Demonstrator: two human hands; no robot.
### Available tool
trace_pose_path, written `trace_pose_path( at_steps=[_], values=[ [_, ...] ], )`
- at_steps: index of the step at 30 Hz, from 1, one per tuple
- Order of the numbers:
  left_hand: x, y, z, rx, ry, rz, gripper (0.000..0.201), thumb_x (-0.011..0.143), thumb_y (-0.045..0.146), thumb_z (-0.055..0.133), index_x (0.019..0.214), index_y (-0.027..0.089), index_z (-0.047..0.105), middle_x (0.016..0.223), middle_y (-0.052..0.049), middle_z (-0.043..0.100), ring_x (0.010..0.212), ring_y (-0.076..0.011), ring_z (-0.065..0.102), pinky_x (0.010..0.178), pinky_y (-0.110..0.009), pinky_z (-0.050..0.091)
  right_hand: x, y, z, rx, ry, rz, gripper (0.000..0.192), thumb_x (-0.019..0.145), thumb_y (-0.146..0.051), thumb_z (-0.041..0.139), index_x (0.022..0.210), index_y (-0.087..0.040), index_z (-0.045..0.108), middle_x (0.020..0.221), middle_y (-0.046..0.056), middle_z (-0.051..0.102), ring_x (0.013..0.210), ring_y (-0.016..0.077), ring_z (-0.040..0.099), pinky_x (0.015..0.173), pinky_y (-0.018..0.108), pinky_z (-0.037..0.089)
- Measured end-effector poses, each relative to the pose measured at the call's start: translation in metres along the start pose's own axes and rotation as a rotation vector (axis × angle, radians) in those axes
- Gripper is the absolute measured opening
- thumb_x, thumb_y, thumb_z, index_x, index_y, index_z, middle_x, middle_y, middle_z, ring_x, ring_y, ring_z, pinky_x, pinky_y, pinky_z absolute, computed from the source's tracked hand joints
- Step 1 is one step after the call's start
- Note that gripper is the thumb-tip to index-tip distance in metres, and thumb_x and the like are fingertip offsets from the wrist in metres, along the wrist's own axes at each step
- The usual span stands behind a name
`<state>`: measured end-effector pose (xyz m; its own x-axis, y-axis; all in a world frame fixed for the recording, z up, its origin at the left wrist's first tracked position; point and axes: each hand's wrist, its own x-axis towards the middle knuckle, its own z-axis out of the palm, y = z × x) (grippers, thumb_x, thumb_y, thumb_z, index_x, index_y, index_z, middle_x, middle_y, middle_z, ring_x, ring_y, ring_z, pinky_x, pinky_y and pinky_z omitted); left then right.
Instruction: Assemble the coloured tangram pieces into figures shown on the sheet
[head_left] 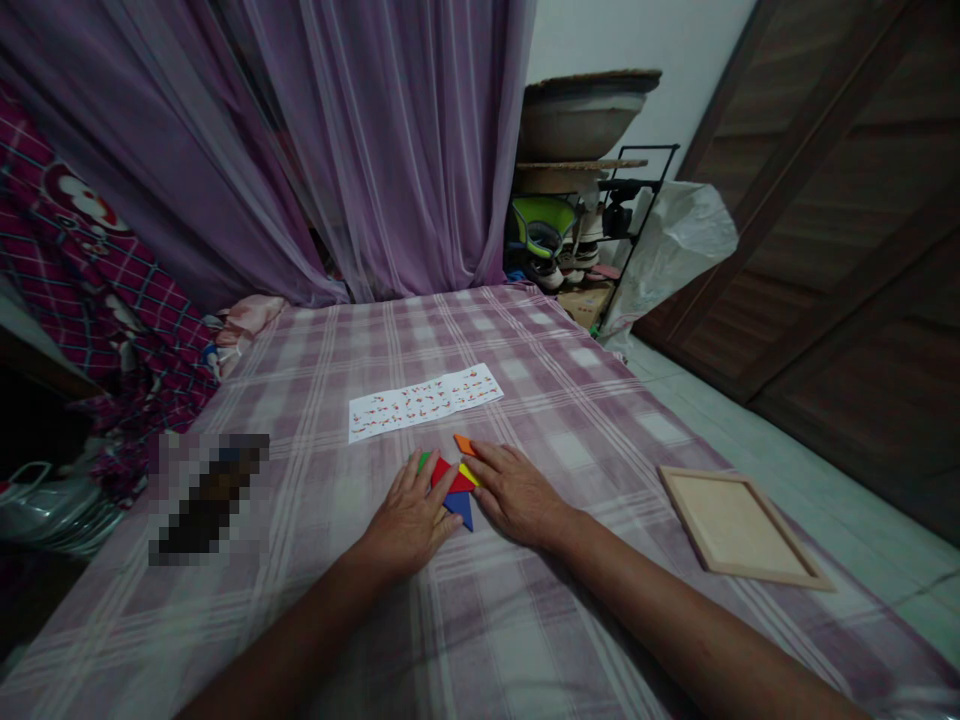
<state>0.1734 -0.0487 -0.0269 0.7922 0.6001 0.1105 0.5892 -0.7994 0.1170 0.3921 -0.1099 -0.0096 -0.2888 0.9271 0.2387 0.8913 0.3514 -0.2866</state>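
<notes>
Flat coloured tangram pieces lie together on the checked cloth between my hands. My left hand (410, 515) rests flat with fingers apart, over the green piece (424, 461) and touching the red piece (448, 477) and the blue triangle (460, 508). From the right, my right hand (519, 492) lies palm down with fingers stretched over the yellow piece (470, 474) and the orange piece (464, 444). Fingers hide parts of several pieces. Just beyond them lies a white sheet (425, 402) printed with small coloured figures.
A shallow wooden tray (742, 525) lies to the right near the edge of the checked cloth (300, 640). Purple curtains (420, 150) hang at the far end. A rack (637, 215) with shoes and a plastic bag (679, 245) stands at the back right. One patch at left is pixelated.
</notes>
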Motion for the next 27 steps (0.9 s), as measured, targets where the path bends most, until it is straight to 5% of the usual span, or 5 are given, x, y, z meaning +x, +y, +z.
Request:
trace_pose_path(
  at_steps=[27],
  values=[
    [0.0076, 0.0081, -0.0011, -0.004, -0.04, -0.03, 0.068, 0.096, 0.06, 0.04, 0.151, 0.022, 0.033, 0.159, -0.016, 0.028, 0.147, -0.0403, 0.017, 0.114, -0.057, 0.029, 0.0018, 0.0022, 0.0043, 0.056, 0.068, -0.001, 0.05, 0.089, -0.021, 0.051, 0.138, -0.009, 0.051, 0.145, 0.021, 0.048, 0.133, 0.0307, 0.047, 0.111, 0.049, 0.04]
  ],
)
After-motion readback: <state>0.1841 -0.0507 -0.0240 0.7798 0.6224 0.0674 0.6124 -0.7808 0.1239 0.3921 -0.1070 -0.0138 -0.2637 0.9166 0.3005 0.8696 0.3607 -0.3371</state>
